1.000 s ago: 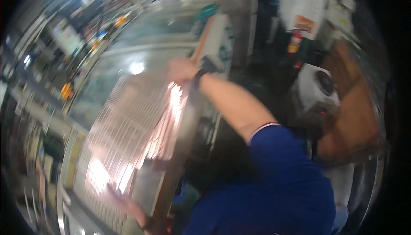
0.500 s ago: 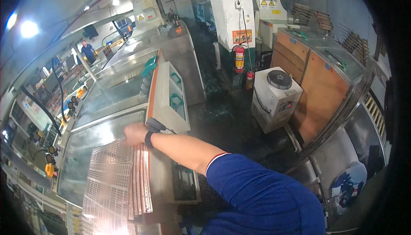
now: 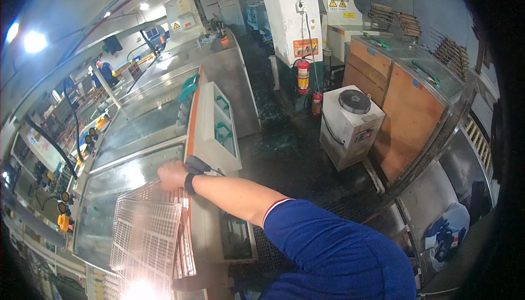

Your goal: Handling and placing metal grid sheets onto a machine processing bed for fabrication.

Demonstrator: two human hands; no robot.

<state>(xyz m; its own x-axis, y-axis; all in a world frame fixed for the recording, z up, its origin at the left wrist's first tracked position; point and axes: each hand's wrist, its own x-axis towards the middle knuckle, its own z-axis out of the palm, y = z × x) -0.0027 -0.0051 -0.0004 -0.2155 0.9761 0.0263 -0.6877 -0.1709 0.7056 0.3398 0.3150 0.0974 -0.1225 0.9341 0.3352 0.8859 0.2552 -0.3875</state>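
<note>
My right hand [image 3: 172, 176] reaches in from the right, a black band on its wrist. Its fingers curl down at the upper edge of a stack of thin copper-coloured panels [image 3: 188, 245]. The front panel [image 3: 145, 223] carries a grid of small rectangles and stands askew over the others. Bright glare covers its lower end. Behind and below the panels lies the glass-like top [image 3: 101, 201] of a long machine. My fingertips are partly hidden, but the hand looks closed on the front panel's top edge. My left hand is out of sight.
Along the machine's right side are an orange edge strip and a white box with green handles [image 3: 223, 131]. Farther right stand a white unit with a round black top [image 3: 354, 103], a fire extinguisher [image 3: 303, 77] and a wooden cabinet [image 3: 413, 106]. A person [image 3: 105, 74] is far left.
The front panel has swung to the right and now covers more of the stack behind it. My right hand stays at the top edge. The view has shifted slightly.
</note>
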